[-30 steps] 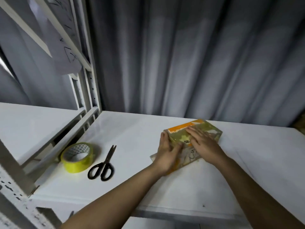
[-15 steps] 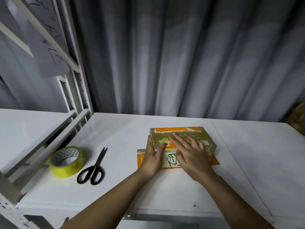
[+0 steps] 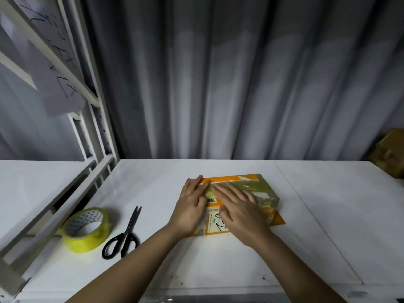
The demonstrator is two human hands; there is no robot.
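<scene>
1 head-worn wide-angle camera looks forward and down, near above the taped parcel [image 3: 261, 186] on the white table [image 3: 218, 263].

My left hand [image 3: 192, 206] lies flat on the left end of the orange, tape-wrapped flat parcel [image 3: 258, 189] on the white table [image 3: 328, 215], while my right hand [image 3: 242, 212] presses straight fingers across its top. A yellow tape roll [image 3: 86, 229] and black-handled scissors [image 3: 125, 236] lie to the left, well apart from the parcel.
</scene>
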